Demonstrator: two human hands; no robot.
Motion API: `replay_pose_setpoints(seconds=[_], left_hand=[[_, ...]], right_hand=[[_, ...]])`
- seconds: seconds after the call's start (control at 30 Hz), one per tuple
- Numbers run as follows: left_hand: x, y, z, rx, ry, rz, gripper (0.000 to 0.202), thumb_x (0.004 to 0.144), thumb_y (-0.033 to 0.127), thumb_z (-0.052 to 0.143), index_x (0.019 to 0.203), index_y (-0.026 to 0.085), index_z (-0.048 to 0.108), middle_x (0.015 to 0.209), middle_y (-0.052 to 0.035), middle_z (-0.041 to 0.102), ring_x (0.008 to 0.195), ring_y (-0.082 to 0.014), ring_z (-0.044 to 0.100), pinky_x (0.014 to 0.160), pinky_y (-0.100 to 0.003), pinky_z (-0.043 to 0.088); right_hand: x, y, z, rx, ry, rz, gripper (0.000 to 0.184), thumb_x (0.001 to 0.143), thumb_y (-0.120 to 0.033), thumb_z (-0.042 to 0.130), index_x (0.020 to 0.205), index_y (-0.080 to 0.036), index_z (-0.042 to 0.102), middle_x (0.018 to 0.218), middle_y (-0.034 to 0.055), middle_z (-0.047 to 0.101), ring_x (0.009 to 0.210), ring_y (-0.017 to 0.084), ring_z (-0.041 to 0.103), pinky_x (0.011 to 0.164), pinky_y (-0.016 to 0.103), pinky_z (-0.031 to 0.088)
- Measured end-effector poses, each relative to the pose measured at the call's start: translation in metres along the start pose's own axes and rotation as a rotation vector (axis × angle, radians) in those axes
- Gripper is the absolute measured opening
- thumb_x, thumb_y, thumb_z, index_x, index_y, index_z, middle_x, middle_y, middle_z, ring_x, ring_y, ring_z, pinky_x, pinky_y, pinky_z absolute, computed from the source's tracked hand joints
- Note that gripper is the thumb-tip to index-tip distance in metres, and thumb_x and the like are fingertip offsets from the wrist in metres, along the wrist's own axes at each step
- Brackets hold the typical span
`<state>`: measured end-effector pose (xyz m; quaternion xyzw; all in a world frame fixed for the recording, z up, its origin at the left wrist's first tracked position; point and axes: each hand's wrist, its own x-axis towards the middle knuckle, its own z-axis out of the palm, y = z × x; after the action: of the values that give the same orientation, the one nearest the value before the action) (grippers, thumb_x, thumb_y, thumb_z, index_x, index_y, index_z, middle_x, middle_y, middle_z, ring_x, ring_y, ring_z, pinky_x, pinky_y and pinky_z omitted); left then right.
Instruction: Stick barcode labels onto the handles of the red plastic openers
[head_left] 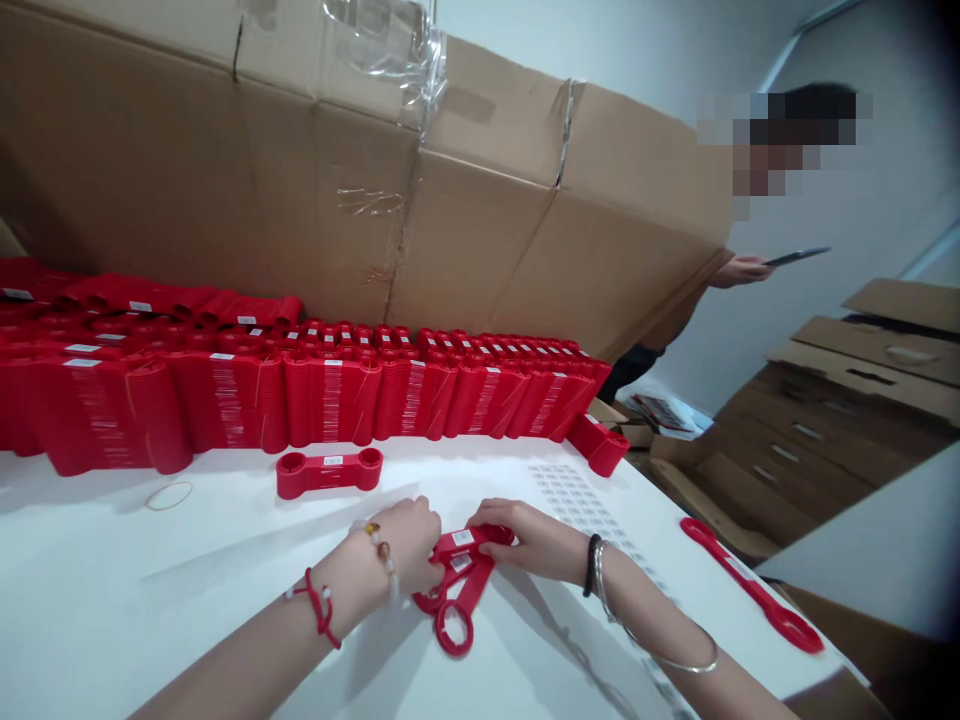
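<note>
Between my hands on the white table lie a few flat red plastic wrenches [480, 585] with a ring at each end and small white stickers, fanned across one another. My left hand [411, 545] has its fingers curled at their left edge; its fingertips are partly hidden. From the right, my right hand [525, 538] grips the top wrench, thumb in front and fingers behind. Just behind my left hand stands a short stack of red wrenches [330, 474]. Right of my right hand is a sheet of small printed stickers [574, 500], running under my forearm.
Rows of banded red wrench stacks [330, 400] line the table's back, before a large cardboard box [480, 220]. A rubber band [169, 495] lies left. A single red wrench [750, 585] rests by the right edge. Beyond, a person [739, 270] holds a flat object near cartons [817, 420].
</note>
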<state>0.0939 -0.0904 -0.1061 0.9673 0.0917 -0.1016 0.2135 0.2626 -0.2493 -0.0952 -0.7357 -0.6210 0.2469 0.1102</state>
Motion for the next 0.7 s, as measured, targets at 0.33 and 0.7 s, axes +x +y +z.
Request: replay_pose_setpoints(seconds=[0.33, 0.7], left_hand=[[-0.0017, 0.0085, 0.0067, -0.016, -0.111, 0.009, 0.040, 0.065, 0.054, 0.065, 0.085, 0.020, 0.059, 0.102, -0.0082, 0.063, 0.079, -0.0278, 0.064, 0.054, -0.034, 0.042], [-0.0058, 0.0094, -0.0017, 0.054, -0.148, 0.025, 0.031, 0.071, 0.035, 0.062, 0.096, 0.018, 0.062, 0.108, -0.0121, 0.061, 0.082, -0.0284, 0.063, 0.049, -0.033, 0.041]], right_hand=[[-0.0017, 0.0019, -0.0016, 0.014, -0.077, 0.001, 0.026, 0.075, -0.013, 0.070, 0.101, -0.016, 0.070, 0.101, 0.0066, 0.062, 0.090, 0.019, 0.057, 0.079, 0.027, 0.047], [-0.0038, -0.0010, 0.0067, -0.020, -0.009, 0.008, 0.024, 0.085, -0.020, 0.065, 0.107, -0.016, 0.072, 0.103, 0.0091, 0.064, 0.097, 0.022, 0.057, 0.086, 0.031, 0.046]])
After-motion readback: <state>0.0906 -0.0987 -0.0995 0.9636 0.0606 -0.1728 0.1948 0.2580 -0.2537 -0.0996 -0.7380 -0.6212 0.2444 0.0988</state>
